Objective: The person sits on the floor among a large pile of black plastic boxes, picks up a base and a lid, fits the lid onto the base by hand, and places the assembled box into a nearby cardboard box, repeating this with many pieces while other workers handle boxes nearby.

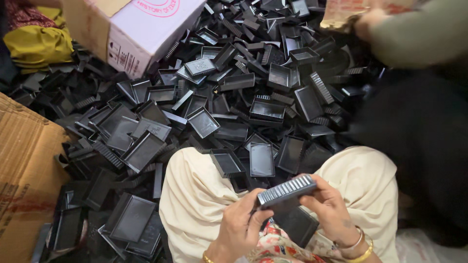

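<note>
My left hand (pixel 241 221) and my right hand (pixel 329 209) together hold a small black plastic tray with a ribbed side (pixel 286 190), just above my lap. The left fingers grip its near left end; the right fingers wrap its right end. A second black plastic piece (pixel 295 225) sits under the ribbed one, against my right palm. My knees in cream cloth (pixel 195 195) frame the hands. A huge heap of the same black trays (pixel 234 97) covers the floor in front of me.
A white cardboard box (pixel 141 29) stands at the back left. A brown cardboard box (pixel 24 165) lies at the left edge. Another person's hand (pixel 368 22) and green sleeve reach in at the top right. Yellow cloth (pixel 36 41) lies far left.
</note>
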Tool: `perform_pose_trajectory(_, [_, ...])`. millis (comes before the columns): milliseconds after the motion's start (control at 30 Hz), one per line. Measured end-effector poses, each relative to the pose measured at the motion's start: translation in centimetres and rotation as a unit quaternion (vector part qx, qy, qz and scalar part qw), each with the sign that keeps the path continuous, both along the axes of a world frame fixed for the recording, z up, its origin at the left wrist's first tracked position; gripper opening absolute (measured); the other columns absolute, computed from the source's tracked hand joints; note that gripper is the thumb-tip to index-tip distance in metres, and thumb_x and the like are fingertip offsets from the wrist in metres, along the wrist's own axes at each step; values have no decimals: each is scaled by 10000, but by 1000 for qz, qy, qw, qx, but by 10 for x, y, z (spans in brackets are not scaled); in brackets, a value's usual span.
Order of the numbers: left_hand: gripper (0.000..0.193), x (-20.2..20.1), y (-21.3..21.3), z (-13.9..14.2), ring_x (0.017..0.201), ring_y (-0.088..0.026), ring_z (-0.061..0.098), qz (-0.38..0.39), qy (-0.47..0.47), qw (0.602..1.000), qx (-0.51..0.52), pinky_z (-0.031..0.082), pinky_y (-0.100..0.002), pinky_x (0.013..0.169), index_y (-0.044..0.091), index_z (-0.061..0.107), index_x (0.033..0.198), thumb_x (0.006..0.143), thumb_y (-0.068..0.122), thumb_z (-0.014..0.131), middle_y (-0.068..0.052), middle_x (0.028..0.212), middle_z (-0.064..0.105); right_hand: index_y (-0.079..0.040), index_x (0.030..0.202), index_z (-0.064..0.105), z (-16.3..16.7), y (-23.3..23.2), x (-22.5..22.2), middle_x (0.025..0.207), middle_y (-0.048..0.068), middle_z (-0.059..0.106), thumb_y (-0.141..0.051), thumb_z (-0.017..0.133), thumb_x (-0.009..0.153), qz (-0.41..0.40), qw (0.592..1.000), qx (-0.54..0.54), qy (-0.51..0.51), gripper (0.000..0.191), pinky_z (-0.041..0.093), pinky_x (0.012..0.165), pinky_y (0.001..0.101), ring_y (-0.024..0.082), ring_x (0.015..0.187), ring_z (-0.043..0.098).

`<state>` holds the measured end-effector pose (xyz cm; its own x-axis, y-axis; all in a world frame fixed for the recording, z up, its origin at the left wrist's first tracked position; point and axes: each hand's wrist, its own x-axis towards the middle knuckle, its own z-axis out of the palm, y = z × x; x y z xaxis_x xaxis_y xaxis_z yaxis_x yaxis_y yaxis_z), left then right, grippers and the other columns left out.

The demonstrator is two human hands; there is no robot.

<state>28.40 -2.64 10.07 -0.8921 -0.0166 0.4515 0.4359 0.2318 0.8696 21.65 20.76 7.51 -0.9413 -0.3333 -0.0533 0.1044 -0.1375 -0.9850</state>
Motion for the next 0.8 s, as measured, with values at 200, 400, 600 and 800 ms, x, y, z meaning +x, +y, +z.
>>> perform_pose_trajectory(200, [338,3,-4,-13,841,-158,679,-2,-54,995,83,546,-273,767,-17,637,1249,939,101,697,-84,952,711,52,1323,573,-12,23,5,1130,110,666,-23,778,866,29,990,96,96,506,505,908,336,186,1024,625])
perform_pose_trajectory(400, [321,-8,-50,-18,918,-102,617,91,-77,943,312,504,-258,823,-35,608,1269,987,118,601,-65,1057,677,-133,1459,483,-20,12,17,1099,108,648,-381,893,758,130,795,522,279,849,503,823,376,308,969,649])
perform_pose_trajectory(600, [334,-2,-42,-23,860,-195,646,-94,-167,980,51,522,-323,755,-32,704,1139,932,230,704,-104,941,704,-185,1319,592,-3,30,15,1001,69,695,-261,741,777,96,890,431,115,567,576,728,392,289,807,677])
perform_pose_trajectory(800, [299,-42,-3,-39,863,-375,692,3,-163,969,-185,529,-445,750,16,717,874,907,311,687,-156,868,700,-101,1080,698,10,1,-34,943,118,719,-259,652,902,28,843,456,283,242,547,752,417,329,868,690])
